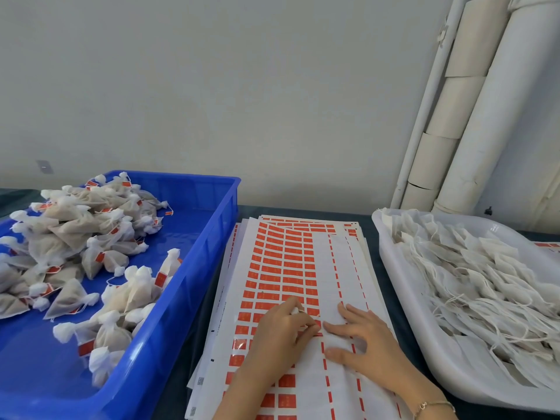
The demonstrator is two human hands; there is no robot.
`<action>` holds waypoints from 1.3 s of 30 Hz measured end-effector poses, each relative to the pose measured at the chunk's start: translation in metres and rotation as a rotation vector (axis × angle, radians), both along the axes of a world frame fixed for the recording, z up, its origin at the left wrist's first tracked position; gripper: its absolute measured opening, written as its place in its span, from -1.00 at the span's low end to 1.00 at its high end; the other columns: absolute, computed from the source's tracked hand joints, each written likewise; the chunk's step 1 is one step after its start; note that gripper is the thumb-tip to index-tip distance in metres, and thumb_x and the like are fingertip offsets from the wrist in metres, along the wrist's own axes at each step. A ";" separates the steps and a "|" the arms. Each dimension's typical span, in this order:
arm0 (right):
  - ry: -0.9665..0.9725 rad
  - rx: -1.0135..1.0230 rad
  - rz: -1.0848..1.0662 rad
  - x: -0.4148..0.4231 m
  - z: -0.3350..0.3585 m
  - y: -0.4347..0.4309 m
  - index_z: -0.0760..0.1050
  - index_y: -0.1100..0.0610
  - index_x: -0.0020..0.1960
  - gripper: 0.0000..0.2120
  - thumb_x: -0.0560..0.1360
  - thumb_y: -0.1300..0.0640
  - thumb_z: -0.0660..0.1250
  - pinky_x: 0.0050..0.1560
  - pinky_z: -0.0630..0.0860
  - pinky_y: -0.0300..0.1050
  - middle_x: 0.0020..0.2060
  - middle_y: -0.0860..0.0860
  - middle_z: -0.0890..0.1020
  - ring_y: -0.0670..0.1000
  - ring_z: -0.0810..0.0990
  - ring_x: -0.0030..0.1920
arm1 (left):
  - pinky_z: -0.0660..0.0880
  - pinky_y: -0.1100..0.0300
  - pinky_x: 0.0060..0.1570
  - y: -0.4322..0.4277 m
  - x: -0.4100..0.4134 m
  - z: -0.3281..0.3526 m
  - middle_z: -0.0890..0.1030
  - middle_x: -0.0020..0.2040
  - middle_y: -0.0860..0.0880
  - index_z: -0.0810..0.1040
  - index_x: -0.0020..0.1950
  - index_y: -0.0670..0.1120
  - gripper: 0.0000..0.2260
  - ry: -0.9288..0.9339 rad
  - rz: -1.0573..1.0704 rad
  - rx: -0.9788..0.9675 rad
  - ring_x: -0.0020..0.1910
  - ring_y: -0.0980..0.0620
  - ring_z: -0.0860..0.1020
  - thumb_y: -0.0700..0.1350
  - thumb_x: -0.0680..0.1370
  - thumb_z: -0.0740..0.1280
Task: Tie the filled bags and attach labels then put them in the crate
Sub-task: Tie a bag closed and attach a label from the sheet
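OK, dark-covered table. Blue crate on the left w/ a heap of tied bags, red tags on them. White tray on the right, full of untied bags w/ loose strings. Big white rolls lean on the wall behind it. Between crate and tray lies a stack of label sheets, only the hands over it. Left hand is curled, knuckles up, fingertips down among the red labels, w/ a white bag top poking from the fist. Right hand is just beside it, fingers spread flat, pressing the sheet's peeled strip; thin bracelet on that wrist. Crate sits just left of the left hand, tray farther off to the right. Rest of that bag is hidden in the palm, can't tell if a label is lifted, label print is too small to read, tray's right end is cut off.
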State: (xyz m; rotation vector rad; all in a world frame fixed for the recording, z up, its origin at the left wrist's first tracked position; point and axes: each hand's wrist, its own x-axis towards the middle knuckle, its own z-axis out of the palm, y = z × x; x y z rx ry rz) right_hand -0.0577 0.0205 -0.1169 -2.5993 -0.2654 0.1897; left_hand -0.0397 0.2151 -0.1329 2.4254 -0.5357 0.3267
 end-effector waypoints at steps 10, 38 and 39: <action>-0.018 -0.014 0.056 0.002 0.002 -0.007 0.36 -0.36 0.29 -0.54 0.41 -0.35 0.26 0.50 -0.08 -0.01 0.50 -0.20 0.15 -0.17 0.03 0.50 | 0.45 0.30 0.13 0.005 -0.001 0.007 0.43 0.02 0.29 0.61 0.15 0.25 -0.69 0.178 -0.025 0.038 0.04 0.20 0.41 0.26 0.43 0.39; -0.035 -0.027 0.044 -0.003 0.010 -0.002 0.40 -0.34 0.28 -0.60 0.45 -0.30 0.25 0.49 -0.05 -0.04 0.49 -0.20 0.18 -0.14 0.06 0.49 | 0.13 0.61 0.00 0.004 -0.007 0.001 0.51 0.14 0.17 0.59 0.23 0.14 -0.72 -0.081 -0.139 0.110 0.02 0.28 0.30 0.14 0.58 0.23; -0.033 -0.030 0.044 -0.003 0.012 -0.003 0.41 -0.34 0.28 -0.61 0.46 -0.30 0.25 0.48 -0.05 -0.05 0.49 -0.20 0.19 -0.13 0.07 0.49 | 0.12 0.62 0.00 0.004 -0.006 0.001 0.51 0.14 0.17 0.58 0.23 0.14 -0.72 -0.082 -0.134 0.109 0.02 0.28 0.30 0.15 0.58 0.23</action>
